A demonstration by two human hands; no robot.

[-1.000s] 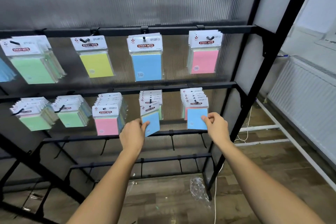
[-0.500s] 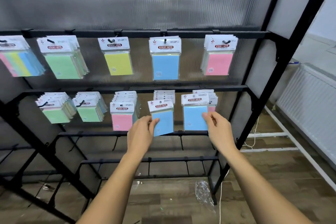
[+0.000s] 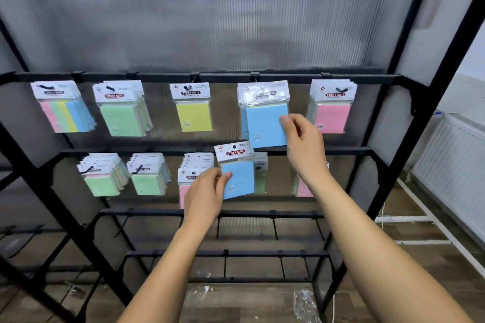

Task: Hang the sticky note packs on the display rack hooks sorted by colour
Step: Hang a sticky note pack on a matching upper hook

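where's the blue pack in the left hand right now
In the head view it is centre frame: the blue pack pinched by the left hand sits before the middle rail, just below the right hand's blue pack.

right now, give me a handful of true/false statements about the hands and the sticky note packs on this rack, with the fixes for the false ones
1. The right hand pinches a blue pack up at the top-row blue hook. True.
2. The left hand holds a pink pack. False: it grips a second blue pack, level with the lower row.
3. The yellow pack hangs on the top row between the green packs and the blue hook. True.
4. The top-row pink packs hang at the far left end. False: they hang at the right end; the leftmost top-row hook carries the multicolour packs.
5. Both hands are empty. False: each holds a blue pack.
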